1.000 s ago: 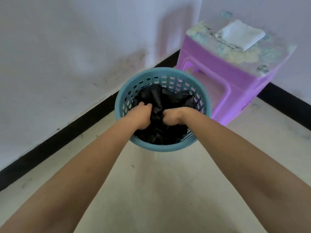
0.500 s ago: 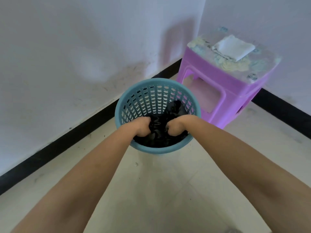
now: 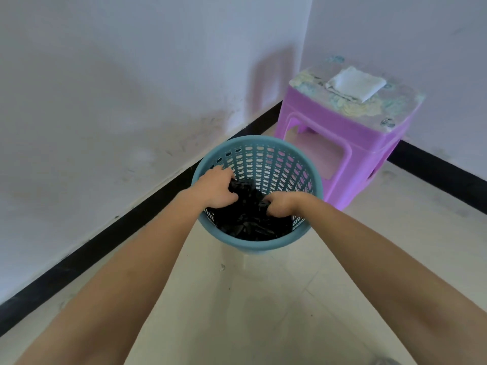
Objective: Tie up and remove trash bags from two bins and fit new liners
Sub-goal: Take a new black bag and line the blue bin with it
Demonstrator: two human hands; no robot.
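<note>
A round teal plastic bin (image 3: 266,245) with slotted walls stands on the floor near the room's corner. A crumpled black trash bag (image 3: 250,219) lies inside it, bunched low in the near half. My left hand (image 3: 217,187) reaches in over the left rim and grips the bag's upper folds. My right hand (image 3: 282,204) is closed on the bag's right side, just inside the near rim. The bin's far inner wall is bare.
A purple plastic stool (image 3: 345,135) stands just behind the bin to the right, with a folded white bag or cloth (image 3: 355,83) on its patterned top. White walls with a black skirting board (image 3: 105,241) meet in the corner. Pale floor tiles (image 3: 263,312) spread toward me.
Both hands have pushed the black bag lower into the bin, baring its far wall. My hands have moved apart, the left one up toward the left rim.
</note>
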